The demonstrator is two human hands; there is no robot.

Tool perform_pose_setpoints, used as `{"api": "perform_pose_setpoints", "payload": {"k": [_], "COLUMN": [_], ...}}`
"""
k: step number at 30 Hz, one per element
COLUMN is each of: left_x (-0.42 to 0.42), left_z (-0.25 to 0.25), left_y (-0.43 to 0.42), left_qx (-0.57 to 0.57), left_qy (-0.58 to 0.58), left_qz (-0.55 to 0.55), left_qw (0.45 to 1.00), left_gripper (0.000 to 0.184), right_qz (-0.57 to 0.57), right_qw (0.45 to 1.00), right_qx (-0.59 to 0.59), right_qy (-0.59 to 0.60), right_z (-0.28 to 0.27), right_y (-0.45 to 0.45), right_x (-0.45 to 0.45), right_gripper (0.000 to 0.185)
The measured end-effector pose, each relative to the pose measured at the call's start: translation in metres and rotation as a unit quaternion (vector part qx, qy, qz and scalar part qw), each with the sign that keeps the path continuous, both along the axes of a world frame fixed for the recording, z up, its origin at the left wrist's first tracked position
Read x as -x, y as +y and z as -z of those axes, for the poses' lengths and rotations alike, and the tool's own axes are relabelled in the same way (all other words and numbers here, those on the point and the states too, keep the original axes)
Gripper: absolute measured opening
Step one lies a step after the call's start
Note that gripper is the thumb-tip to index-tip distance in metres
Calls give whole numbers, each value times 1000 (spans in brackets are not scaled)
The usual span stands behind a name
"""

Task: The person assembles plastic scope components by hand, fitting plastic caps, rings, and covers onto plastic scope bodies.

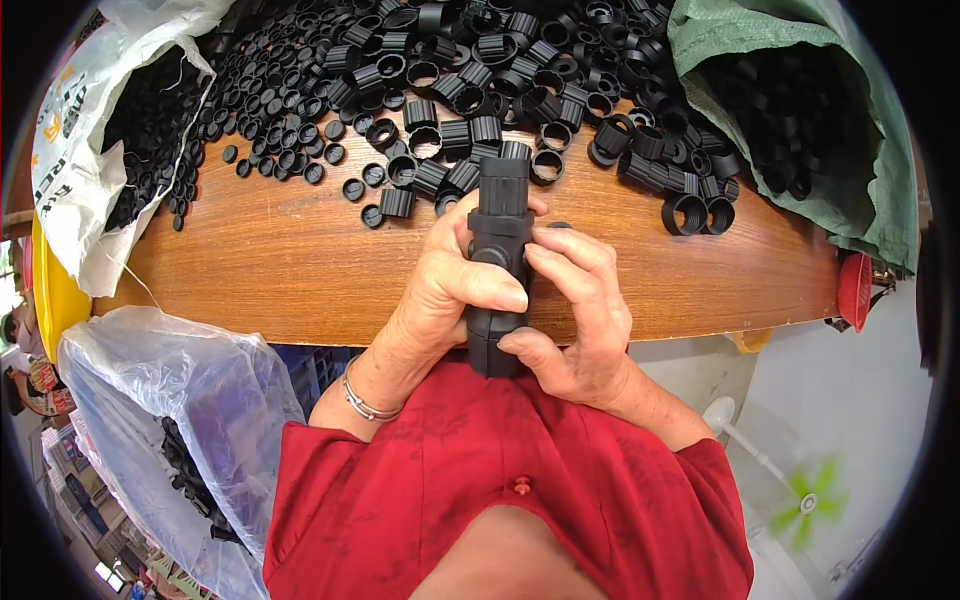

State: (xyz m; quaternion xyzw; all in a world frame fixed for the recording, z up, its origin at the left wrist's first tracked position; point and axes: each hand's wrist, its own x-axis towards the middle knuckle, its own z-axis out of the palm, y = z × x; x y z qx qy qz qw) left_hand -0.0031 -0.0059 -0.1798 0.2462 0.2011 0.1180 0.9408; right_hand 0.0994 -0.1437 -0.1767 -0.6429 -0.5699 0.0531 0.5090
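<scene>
A black plastic fitting (500, 240) with a ribbed upper end is held upright in front of my chest, over the table's near edge. My left hand (445, 275) is wrapped round its left side, with the thumb across the front. On the other side, my right hand (580, 310) touches the fitting with its fingertips and thumb. Just beyond it lie black ribbed rings (455, 137) and small round black caps (372, 215), loose on the wooden table (270, 260).
At the left, a white sack (75, 150) holds small black parts; a green sack (880, 190) at the right holds black rings. Below left hangs a clear plastic bag (150, 370) with black parts inside. A green fan (808, 503) stands at the lower right.
</scene>
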Motion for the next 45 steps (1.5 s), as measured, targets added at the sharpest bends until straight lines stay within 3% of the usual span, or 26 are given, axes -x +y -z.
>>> {"api": "perform_pose_setpoints", "payload": {"k": [5, 8, 11, 14, 18, 20, 22, 23, 25, 26, 28, 30, 31, 32, 34, 36, 37, 39, 42, 44, 45], "left_x": [3, 8, 17, 14, 3, 0, -8, -8, -7, -4, 9, 21, 19, 15, 8, 2, 9, 10, 9, 3, 2], "left_z": [6, 14, 16, 16, 13, 6, 2, 0, 6, 9, 14, 13, 7, -7, -8, -10, -10, -18, -39, -42, -42], "left_y": [7, 21, 37, 39, 25, 16, 4, 0, 6, 12, 36, 47, 37, 27, 4, -7, 3, 7, 15, 13, 13], "left_qx": [-43, -14, -24, -46, -65, -60, -49, -133, -61, -24, -18, 6, -95, -76, -65, 43, 107, 39, -54, -120, -100], "left_qy": [-49, -172, -228, -185, -134, -113, -130, -104, -160, -186, -221, -175, -84, -36, -50, -119, -86, -72, -14, 9, 11], "left_qz": [-65, -140, -176, -228, -263, -241, -221, -182, -192, -196, -63, 71, 74, 131, 233, 258, 344, 329, 310, 297, 276], "left_qw": [996, 975, 957, 955, 953, 962, 965, 969, 966, 963, 973, 982, 989, 988, 969, 958, 929, 941, 949, 947, 956], "left_gripper": [69, 67, 73, 75, 76, 77, 82, 83, 79, 78, 79, 76, 70, 51, 77, 94, 96, 95, 85, 78, 74], "right_qz": [-59, -83, 26, 100, 4, -27, -11, -18, -34, -36, -68, -147, -196, -242, -286, -269, -256, -232, -256, -271, -282], "right_qw": [998, 995, 996, 992, 999, 999, 998, 999, 998, 986, 910, 892, 919, 931, 923, 932, 939, 950, 962, 956, 953], "right_qx": [23, 14, 17, 61, 12, -21, -46, -48, -52, -40, 62, 141, 172, 199, 196, 163, 141, 97, 59, 60, 44], "right_qy": [-8, -54, -78, -52, -42, -42, -41, -16, 33, 160, 405, 403, 296, 185, 168, 182, 183, 186, 75, 92, 103], "right_z": [-9, -4, 0, 4, -4, -7, -1, 0, 0, -3, -29, -46, -54, -59, -65, -66, -66, -64, -58, -56, -50], "right_y": [3, -4, -3, -3, -2, 6, 17, 16, 12, 8, -2, -7, -4, -1, 6, 8, 9, 12, 21, 22, 26], "right_x": [4, -1, -15, -26, -26, -13, -4, -7, -18, -21, -39, -65, -75, -81, -73, -61, -61, -63, -65, -64, -65], "right_gripper": [68, 44, 20, 26, 54, 83, 82, 79, 72, 63, 57, 47, 46, 44, 44, 45, 43, 43, 46, 43, 42]}}
